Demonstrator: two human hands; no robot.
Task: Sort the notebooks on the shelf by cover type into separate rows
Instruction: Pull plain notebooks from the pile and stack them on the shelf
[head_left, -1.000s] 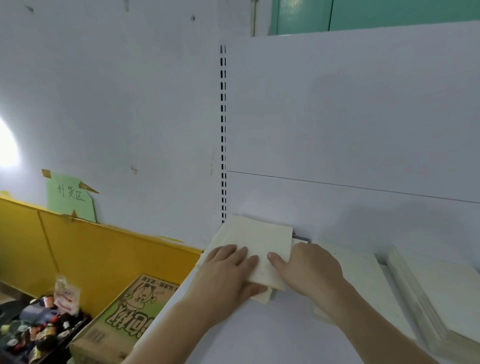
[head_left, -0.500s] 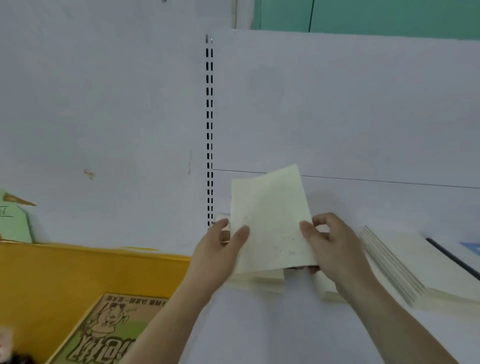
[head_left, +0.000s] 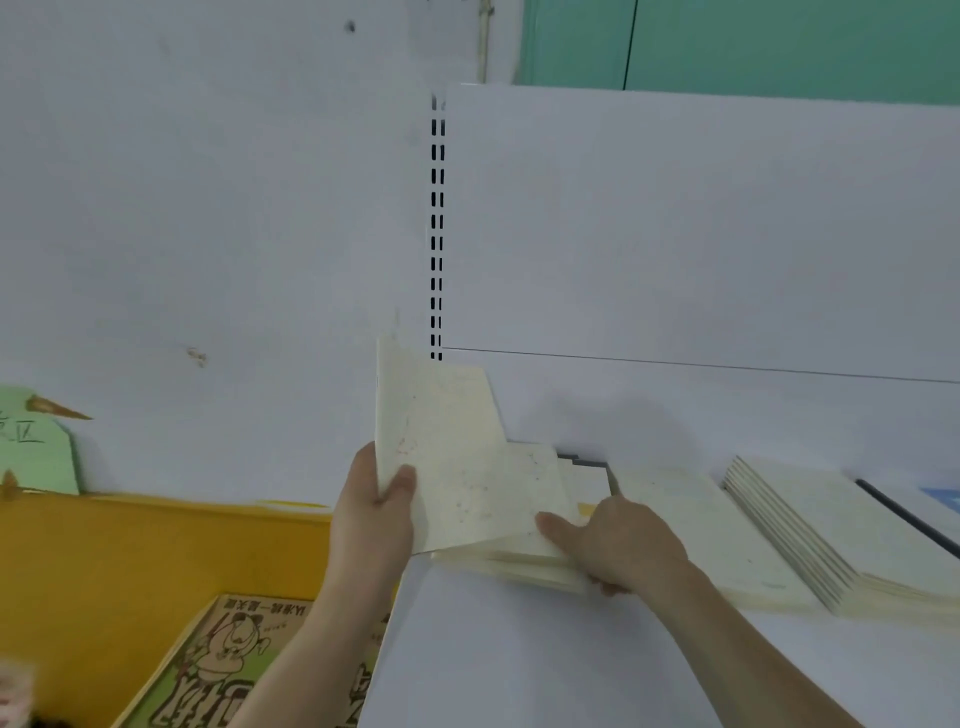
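Left hand (head_left: 371, 514) around cream notebook (head_left: 441, 441)

On the shelf (head_left: 519, 665), my left hand (head_left: 371, 512) tilts a notebook (head_left: 436, 441) up over a stack (head_left: 519, 558) that my right hand (head_left: 618, 545) holds; further notebook piles (head_left: 810, 540) lie to the right, a cardboard box (head_left: 234, 670) below left.

There is one view only, from a camera on the person's head, close to a white metal shelf (head_left: 519, 649) and looking forward and slightly down across it at the white back panel (head_left: 675, 234). Both forearms rise from 6 o'clock. A slotted white upright (head_left: 437, 228) stands at 12, a yellow partition (head_left: 156, 551) at 8, and cream paper-covered notebook stacks (head_left: 810, 540) at 4.
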